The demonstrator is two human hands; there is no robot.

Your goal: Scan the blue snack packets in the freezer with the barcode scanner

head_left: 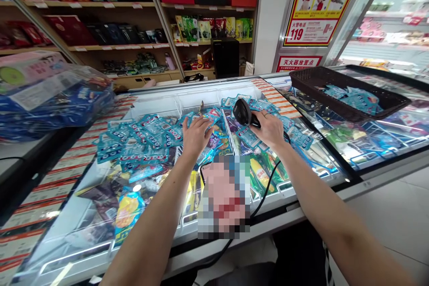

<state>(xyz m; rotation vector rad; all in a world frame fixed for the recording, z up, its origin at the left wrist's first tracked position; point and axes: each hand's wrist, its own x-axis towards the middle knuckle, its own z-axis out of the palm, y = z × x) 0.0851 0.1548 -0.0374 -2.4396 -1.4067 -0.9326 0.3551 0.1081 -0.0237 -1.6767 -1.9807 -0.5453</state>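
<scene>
My right hand [271, 130] is closed around the handle of a black barcode scanner [241, 112], whose cable runs down past my wrist. Under the scanner lie several flat blue packets [250, 136] on the glass top of a chest freezer [100, 183]. My left hand [197, 136] reaches over the near end of a wide spread of similar blue packets [147, 136]. Its fingers are apart and seem to hold nothing; whether the fingertips touch a packet I cannot tell. A phone [203, 173], mostly blurred out, lies between my forearms.
A dark brown plastic basket [301, 82] with more blue packets stands at the right. Plastic-wrapped blue packages [77, 103] are piled at the left. The scanner cable [268, 185] crosses the freezer's front edge. Shelves with boxes and bottles [124, 2] rise behind.
</scene>
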